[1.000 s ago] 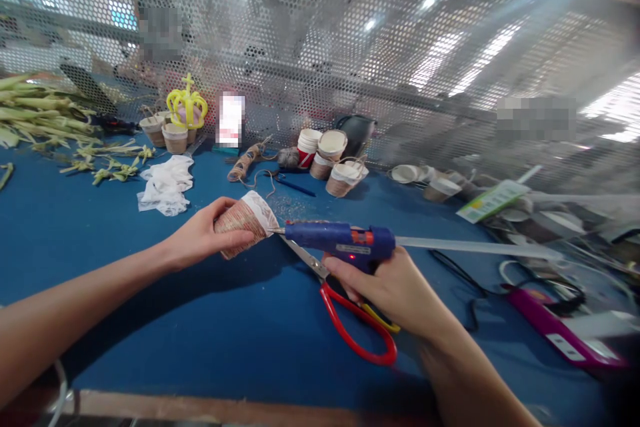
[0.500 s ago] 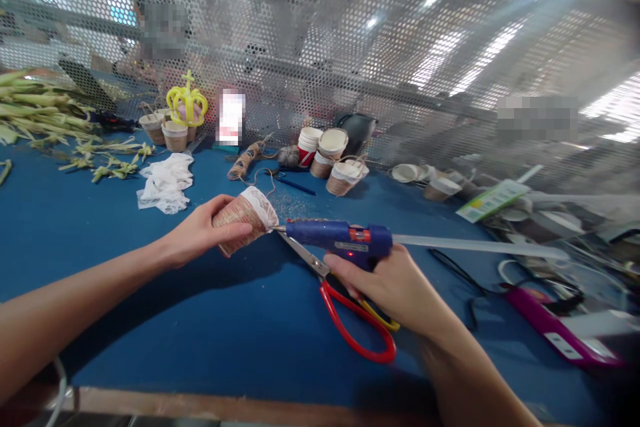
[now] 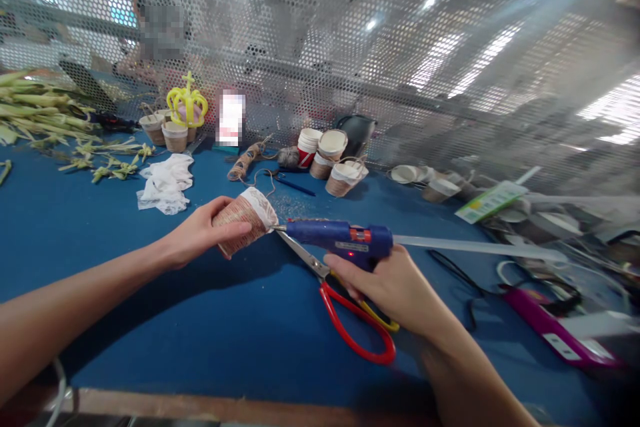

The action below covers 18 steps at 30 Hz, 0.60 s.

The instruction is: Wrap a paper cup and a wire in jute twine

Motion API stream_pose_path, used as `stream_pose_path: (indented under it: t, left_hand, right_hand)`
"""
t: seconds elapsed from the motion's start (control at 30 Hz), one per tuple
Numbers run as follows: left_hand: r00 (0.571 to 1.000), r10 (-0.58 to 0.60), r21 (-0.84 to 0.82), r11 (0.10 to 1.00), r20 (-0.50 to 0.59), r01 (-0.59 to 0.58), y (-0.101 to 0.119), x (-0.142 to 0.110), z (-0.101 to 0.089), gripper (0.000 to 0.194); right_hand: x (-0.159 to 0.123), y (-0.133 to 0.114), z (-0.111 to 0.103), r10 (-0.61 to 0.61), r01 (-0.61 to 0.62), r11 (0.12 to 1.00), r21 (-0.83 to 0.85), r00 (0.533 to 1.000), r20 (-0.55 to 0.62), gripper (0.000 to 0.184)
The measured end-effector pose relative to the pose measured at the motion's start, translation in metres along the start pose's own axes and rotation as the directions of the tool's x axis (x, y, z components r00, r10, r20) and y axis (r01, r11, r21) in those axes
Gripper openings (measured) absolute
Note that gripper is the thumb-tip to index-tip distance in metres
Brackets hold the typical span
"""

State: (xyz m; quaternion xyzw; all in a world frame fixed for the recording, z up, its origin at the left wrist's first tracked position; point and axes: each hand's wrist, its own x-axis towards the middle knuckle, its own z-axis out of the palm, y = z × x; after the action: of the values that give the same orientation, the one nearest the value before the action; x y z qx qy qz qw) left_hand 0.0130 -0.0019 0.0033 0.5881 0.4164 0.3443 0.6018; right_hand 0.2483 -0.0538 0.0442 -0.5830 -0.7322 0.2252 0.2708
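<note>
My left hand (image 3: 207, 230) is wrapped round a paper cup (image 3: 243, 221) covered in twine, with white lace along its rim. The cup is tilted, its rim toward the right. In my right hand (image 3: 390, 280) is a blue glue gun (image 3: 335, 237) with a lit red light and a long clear glue stick (image 3: 480, 248) out of its back. The gun's metal nozzle meets the lace rim, or sits just beside it; I cannot tell which. Scissors (image 3: 357, 330) with red and yellow handles lie on the blue table beneath the gun, partly hidden by my right hand.
White lace (image 3: 167, 180) lies left of the cup. Behind stand twine-wrapped cups (image 3: 345, 177), a twine bundle (image 3: 245, 161), a phone (image 3: 231, 119) and a yellow crown (image 3: 187, 107). Plant stalks (image 3: 40, 107) lie at far left. A purple power strip (image 3: 550, 327) with cables sits at right.
</note>
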Motion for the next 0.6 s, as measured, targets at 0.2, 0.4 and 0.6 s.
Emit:
stream_pose_path:
  t: [0.2,0.4,0.6]
  left_hand:
    - [0.995,-0.063,-0.116,0.991,0.073,0.071,-0.0018,0.0003,-0.0009,0.048]
    - [0.956,-0.133,-0.247,0.948,0.262,0.2,-0.0038,0.0022,-0.0043,0.048]
    - [0.917,-0.165,-0.278,0.92,0.363,0.276,-0.0054,0.0033,-0.0079,0.047]
  right_hand:
    - [-0.0016,0.0038,0.0019,0.081,-0.081,0.991,0.109,0.997,0.004,0.032]
    - [-0.0015,0.0047,-0.0002,0.076,-0.093,0.937,0.336,0.995,0.061,0.025]
    - [0.001,0.0088,-0.0017,0.06,-0.153,0.889,0.431,0.973,0.222,0.026]
